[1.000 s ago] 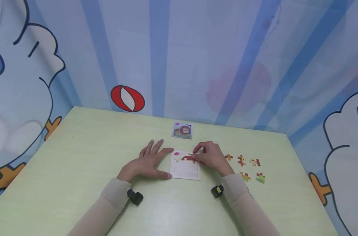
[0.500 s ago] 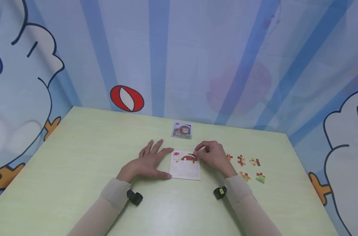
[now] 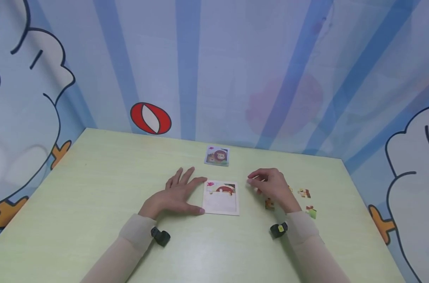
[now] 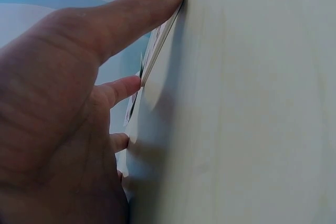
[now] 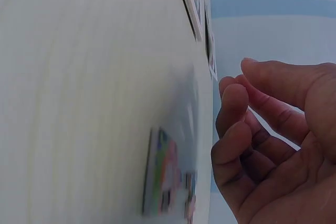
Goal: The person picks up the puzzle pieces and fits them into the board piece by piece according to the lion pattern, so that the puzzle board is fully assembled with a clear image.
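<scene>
A white square puzzle board [image 3: 219, 204] lies on the table, its upper strip covered by fitted jigsaw pieces [image 3: 224, 189] showing a pink shape and a red-brown one. My left hand [image 3: 177, 196] is spread flat beside it, the thumb and index fingertips touching its left edge; the left wrist view shows the thumb [image 4: 152, 6] at the board's side. To the right of the board, my right hand [image 3: 271, 184] hovers with fingers loosely bent. Nothing shows between its thumb and fingers [image 5: 236, 100] in the right wrist view.
Loose jigsaw pieces lie on the right: an orange-brown one [image 3: 304, 193], a green one [image 3: 311, 212] and a dark orange one [image 3: 269, 203]; my right hand and wrist cover others. A lion picture card [image 3: 217, 156] lies behind the board. A striped cloth [image 3: 221, 78] hangs behind the table.
My right hand has left the board's upper right corner and moved right towards the loose pieces, uncovering a fitted piece there. My left hand stays at the board's left edge.
</scene>
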### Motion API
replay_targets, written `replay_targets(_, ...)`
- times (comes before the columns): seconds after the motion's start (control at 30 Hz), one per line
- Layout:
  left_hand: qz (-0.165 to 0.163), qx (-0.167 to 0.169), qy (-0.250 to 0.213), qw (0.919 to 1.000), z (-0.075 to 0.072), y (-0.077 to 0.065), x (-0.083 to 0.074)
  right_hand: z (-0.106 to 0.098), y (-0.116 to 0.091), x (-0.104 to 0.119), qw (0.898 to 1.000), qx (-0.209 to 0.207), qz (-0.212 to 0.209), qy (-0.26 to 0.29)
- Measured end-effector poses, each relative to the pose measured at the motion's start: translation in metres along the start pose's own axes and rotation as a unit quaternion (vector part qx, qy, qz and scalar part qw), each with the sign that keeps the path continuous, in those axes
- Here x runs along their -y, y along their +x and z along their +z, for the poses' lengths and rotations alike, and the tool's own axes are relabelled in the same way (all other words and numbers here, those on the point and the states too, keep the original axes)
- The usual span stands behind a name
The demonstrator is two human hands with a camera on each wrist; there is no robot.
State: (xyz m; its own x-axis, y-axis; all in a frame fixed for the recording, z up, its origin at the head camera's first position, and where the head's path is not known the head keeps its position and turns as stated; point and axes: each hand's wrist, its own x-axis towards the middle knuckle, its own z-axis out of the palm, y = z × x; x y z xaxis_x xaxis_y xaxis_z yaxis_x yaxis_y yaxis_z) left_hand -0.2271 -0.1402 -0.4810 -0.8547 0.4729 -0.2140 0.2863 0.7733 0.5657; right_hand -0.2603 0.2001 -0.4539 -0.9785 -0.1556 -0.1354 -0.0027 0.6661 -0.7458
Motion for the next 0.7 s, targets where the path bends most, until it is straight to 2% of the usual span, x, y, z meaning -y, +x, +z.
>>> replay_targets(0.17,0.003,-0.009,-0.008,0.9999,0.003,0.001,0.004,-0.013,-0.004,-0.011,1.000,-0.003,0.021,0.016)
replay_targets(0.33,0.006,-0.011,-0.012,0.9999,0.002,0.001,0.004,-0.025,-0.006,-0.023,1.000,-0.011,0.023,0.015)
replay_targets(0.7,-0.011,-0.006,-0.002,0.9999,0.006,0.005,0.006,-0.046,-0.010,-0.039,0.998,0.001,0.030,-0.053)
